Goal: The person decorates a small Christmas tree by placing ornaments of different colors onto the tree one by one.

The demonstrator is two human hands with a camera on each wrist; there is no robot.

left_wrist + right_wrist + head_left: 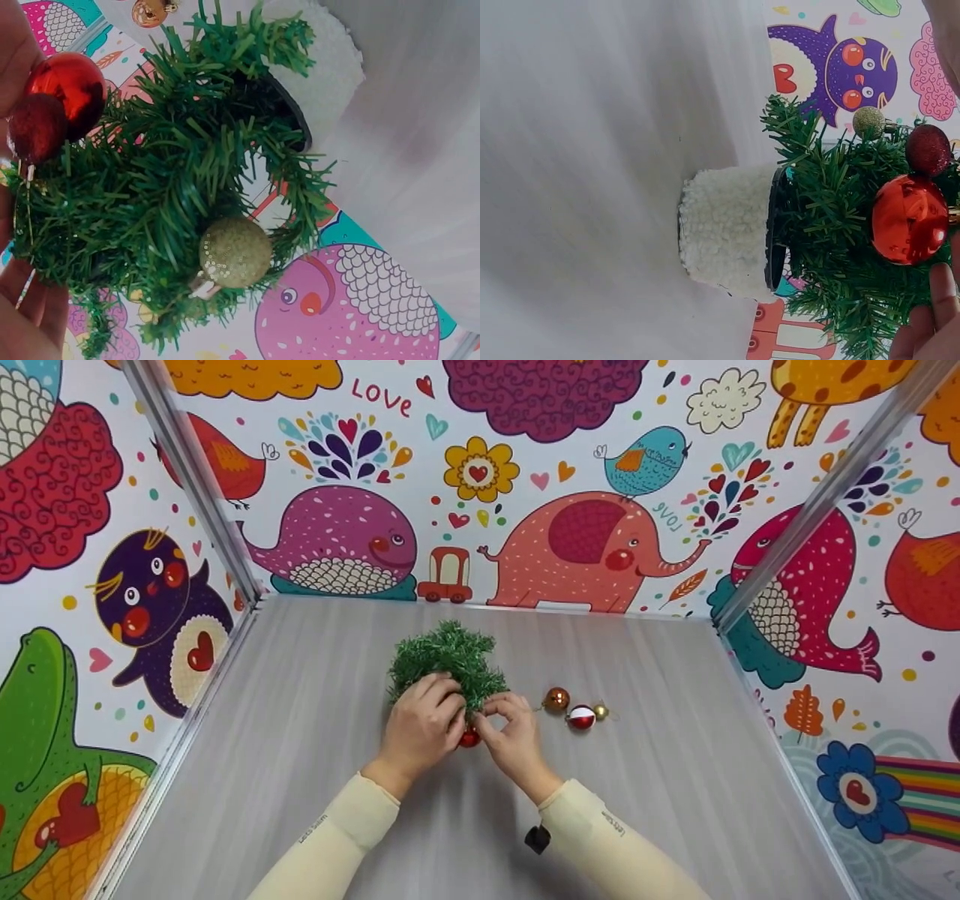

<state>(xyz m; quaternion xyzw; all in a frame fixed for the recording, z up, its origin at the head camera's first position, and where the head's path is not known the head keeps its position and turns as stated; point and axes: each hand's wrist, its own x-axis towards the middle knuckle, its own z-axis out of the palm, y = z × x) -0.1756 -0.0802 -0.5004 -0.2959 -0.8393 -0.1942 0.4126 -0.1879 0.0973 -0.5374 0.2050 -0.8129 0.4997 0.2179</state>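
A small artificial Christmas tree (450, 649) stands in a fuzzy white pot (727, 229), best seen in the right wrist view. At its top, my left hand (426, 718) bends its fingers into the green branches and grips there. My right hand (516, 735) brings thumb and forefinger together beside a shiny red bauble (910, 219), pinching near its gold cap; the exact contact is hidden. A dark red glitter bauble (36, 127) touches the shiny one. Lower on the tree hangs a gold glitter bauble (236, 253).
To the right on the grey table (660, 780) lie an orange bauble (556, 700), a red and white bauble (581, 718) and a small gold bauble (601, 711). Printed cartoon panels (480, 532) with metal posts (191, 484) enclose the table's back and sides.
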